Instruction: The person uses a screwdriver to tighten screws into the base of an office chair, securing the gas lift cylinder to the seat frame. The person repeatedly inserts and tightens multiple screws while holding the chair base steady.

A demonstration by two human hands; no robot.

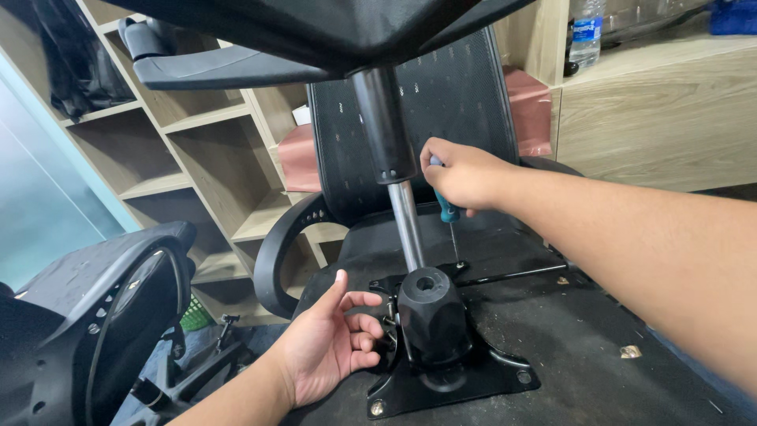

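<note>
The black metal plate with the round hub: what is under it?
The black metal plate lies on the dusty black seat underside. The right hand drives a screwdriver at its far edge; the seat beneath the plate is covered.

Bright, even daylight from the left; sharp, with wide-angle stretch at edges

Upturned chair seat underside [568, 347] carries black metal mechanism plate [505, 372]; pale scraps [630, 352], possibly debris.

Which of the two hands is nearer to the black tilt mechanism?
Left. The left hand rests against the side of the black tilt mechanism. The right hand is higher up, gripping a teal-handled screwdriver.
</note>
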